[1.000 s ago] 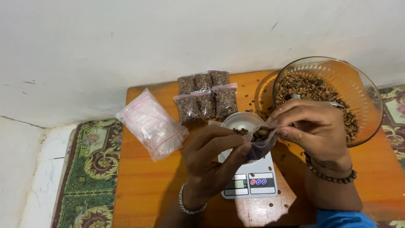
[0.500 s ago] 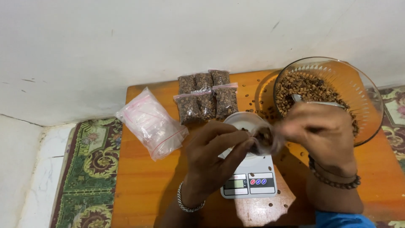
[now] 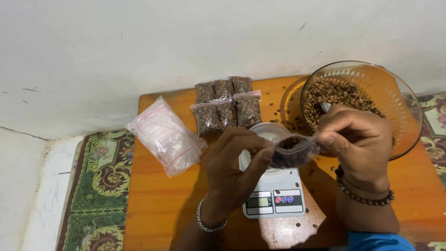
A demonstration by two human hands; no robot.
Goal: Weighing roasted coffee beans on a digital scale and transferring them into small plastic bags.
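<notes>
Clear plastic was what both hands gripped: a small bag [image 3: 293, 152] part-filled with brown seeds, held up just above the white scale [image 3: 273, 193]. The left hand [image 3: 234, 169] pinched its left top corner between thumb and fingers, and the right hand [image 3: 357, 139] pinched the right end, fingers curled tight on it. A second before, the right hand had sat lower and closer to the left, bunched over the bag's mouth; now the two hands had drawn apart and the top edge was stretched flat between them, which looked to me like the seal being pressed shut, though I could not tell whether it had closed.

Behind the right hand stood the glass bowl [image 3: 399, 100] of loose seeds, with what seemed a spoon handle poking out by the knuckles. A round white dish [image 3: 269, 132] sat on the scale, under the bag. Further back on the wooden table [image 3: 158, 204] lay a row of filled packets [image 3: 227, 107], and to the left a pouch of empty bags [image 3: 165, 135]. Stray seeds dotted the table near the bowl.
</notes>
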